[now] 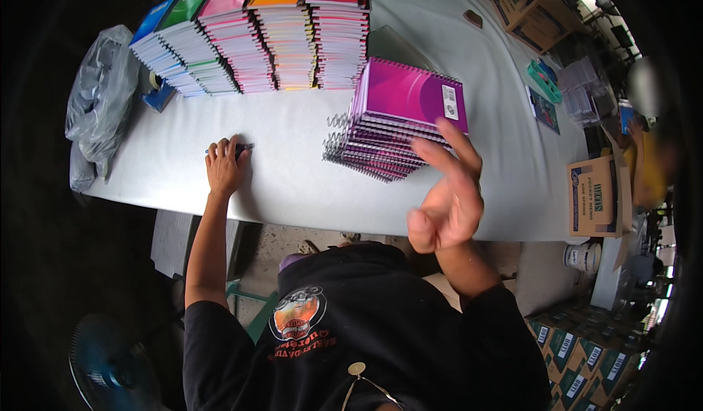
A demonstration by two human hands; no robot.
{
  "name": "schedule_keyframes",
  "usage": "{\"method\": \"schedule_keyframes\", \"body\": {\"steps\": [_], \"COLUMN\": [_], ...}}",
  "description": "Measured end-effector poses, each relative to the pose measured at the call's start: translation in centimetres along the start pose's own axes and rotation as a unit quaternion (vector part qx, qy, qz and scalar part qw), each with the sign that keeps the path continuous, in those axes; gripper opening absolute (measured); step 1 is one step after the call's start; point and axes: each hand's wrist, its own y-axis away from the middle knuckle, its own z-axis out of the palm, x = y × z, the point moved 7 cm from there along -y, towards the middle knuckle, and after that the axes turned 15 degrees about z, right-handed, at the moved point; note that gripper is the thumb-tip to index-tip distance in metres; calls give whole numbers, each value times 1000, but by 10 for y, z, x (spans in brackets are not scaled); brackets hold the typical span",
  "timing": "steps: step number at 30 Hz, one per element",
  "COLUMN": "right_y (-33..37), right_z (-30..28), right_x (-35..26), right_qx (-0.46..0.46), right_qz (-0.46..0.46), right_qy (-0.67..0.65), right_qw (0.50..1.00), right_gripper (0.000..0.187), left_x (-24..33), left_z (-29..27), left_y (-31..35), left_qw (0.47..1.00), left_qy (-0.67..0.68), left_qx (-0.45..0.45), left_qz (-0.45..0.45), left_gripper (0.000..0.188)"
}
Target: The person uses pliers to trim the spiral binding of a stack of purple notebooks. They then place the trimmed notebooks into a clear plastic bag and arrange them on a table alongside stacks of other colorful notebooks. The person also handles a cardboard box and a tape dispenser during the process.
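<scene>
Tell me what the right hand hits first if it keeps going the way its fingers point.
Probably the purple spiral notebook stack: the right hand hangs open with fingers aimed at it, though height above is unclear.

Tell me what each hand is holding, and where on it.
Left hand rests on a dark pen on the table, fingers over its middle. Right hand holds nothing.

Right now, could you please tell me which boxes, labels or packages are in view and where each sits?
White rectangular label: on the purple cover of the top spiral notebook, right of centre.
Brown cardboard box with blue-and-green print: right table edge, open.
Brown cardboard cartons with green print: lower right, below the table.
Grey plastic bag: left table end, crumpled.
</scene>
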Motion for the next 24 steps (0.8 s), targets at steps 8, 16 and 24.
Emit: {"method": "schedule_keyframes", "body": {"steps": [8,16,24], "right_y": [8,164,145], "right_z": [183,240,247], "right_x": [63,196,185], "right_qx": [-557,-705,-756], "right_qz": [90,17,90], "right_qy": [370,600,499], "right_qw": [738,377,414], "right_gripper": [32,27,30], "left_x": [6,44,192], "left_z": [-14,-19,18], "left_y": [41,98,66], "left_qw": [985,945,278], "left_qy": [57,85,912], "left_qx": [134,226,83], "left_qz": [-98,-220,-292], "left_gripper": [58,52,34]}}
